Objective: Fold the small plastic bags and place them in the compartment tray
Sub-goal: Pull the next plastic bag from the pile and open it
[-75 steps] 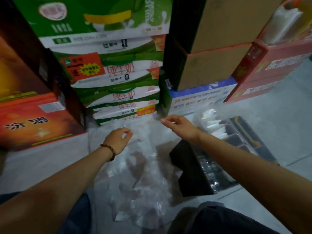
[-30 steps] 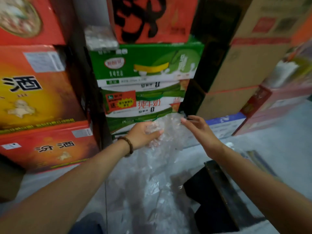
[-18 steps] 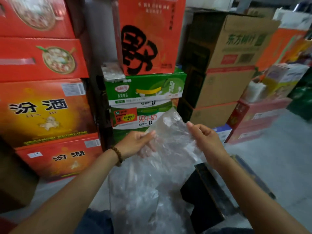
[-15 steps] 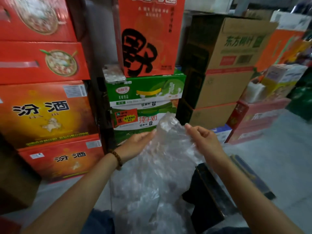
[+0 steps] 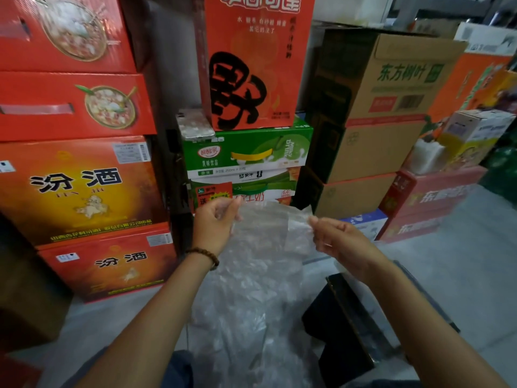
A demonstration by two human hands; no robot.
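Note:
A clear crinkled plastic bag [image 5: 268,236] hangs stretched in front of me, held up by its top edge. My left hand [image 5: 215,225] pinches the bag's upper left corner. My right hand [image 5: 335,239] pinches the upper right corner. The bag's lower part drapes down onto a heap of more clear bags [image 5: 237,331] on the floor between my knees. The black compartment tray [image 5: 349,317] lies on the floor below my right forearm, which hides much of it; its contents do not show.
Stacked cartons wall the space ahead: red liquor boxes [image 5: 84,191] at left, green milk cases [image 5: 246,158] in the middle, brown cartons [image 5: 391,107] and pink boxes [image 5: 436,203] at right. Grey floor [image 5: 475,261] stretches to the right of the tray.
Both hands lifted the bag off the floor heap and drew its top edge apart. The camera tilted upward, so the tray's compartments left view.

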